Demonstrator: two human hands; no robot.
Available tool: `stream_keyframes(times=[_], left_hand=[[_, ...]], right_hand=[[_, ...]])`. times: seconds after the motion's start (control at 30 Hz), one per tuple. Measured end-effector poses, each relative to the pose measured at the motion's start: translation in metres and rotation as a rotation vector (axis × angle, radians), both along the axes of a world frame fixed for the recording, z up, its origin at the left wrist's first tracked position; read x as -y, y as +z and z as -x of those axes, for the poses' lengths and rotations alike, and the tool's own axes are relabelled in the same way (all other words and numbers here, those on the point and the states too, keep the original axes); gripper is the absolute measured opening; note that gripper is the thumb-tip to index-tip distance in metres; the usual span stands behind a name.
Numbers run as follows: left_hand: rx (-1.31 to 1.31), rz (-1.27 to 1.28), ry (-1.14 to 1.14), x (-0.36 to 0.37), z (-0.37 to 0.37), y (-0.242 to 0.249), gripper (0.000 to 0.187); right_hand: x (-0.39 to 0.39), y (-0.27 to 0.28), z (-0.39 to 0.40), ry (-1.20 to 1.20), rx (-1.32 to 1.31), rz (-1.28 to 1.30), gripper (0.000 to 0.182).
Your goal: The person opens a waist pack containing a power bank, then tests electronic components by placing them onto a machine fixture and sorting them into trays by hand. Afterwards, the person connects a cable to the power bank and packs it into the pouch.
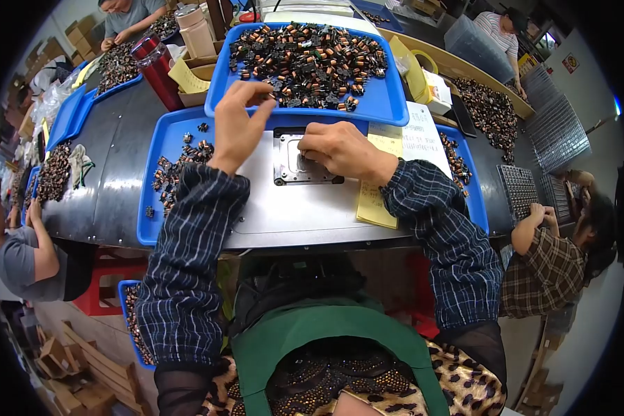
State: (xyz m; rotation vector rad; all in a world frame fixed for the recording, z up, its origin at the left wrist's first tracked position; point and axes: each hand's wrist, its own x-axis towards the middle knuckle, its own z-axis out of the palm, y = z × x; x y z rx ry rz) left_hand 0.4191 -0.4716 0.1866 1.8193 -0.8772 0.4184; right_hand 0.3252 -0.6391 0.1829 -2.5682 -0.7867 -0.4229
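My left hand (241, 126) is raised at the front left edge of the upper blue tray (305, 115). Its thumb and forefinger curl toward each other beside the heap of small copper-and-black coil parts (312, 66); whatever lies between the tips is too small to make out. My right hand (350, 151) is closed in a pinch over the square metal fixture (288, 170), which is set in a silver plate (277, 215). A small dark bit shows under those fingertips, but the fingers hide most of it.
A lower blue tray (149, 208) with more coil parts extends under the plate. Yellow note sheets (378, 204) lie right of the fixture. A red flask (157, 73) and a pink bottle (195, 31) stand back left. Co-workers sit around the dark table (104, 187).
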Motion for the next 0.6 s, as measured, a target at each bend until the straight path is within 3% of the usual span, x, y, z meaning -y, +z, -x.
stream_keyframes(times=[0.13,0.27,0.4,0.5,0.6], left_hand=[[-0.094,-0.034,-0.143,0.000,0.029,-0.006,0.015],[-0.149,-0.136,-0.157,-0.005,0.039,-0.005,0.015],[-0.179,-0.122,-0.169,-0.005,0.037,-0.011,0.015],[-0.203,-0.154,-0.178,-0.005,0.039,-0.011,0.015],[-0.190,-0.185,-0.230,-0.004,0.043,-0.011,0.014]], right_hand=[[-0.001,-0.004,-0.002,-0.003,-0.062,-0.131,0.011],[-0.005,-0.001,0.003,-0.042,-0.041,-0.017,0.011],[-0.003,-0.005,0.001,-0.015,-0.035,-0.062,0.009],[0.005,-0.002,0.000,-0.009,-0.080,-0.345,0.010],[0.025,0.031,0.005,-0.252,-0.602,-1.012,0.009]])
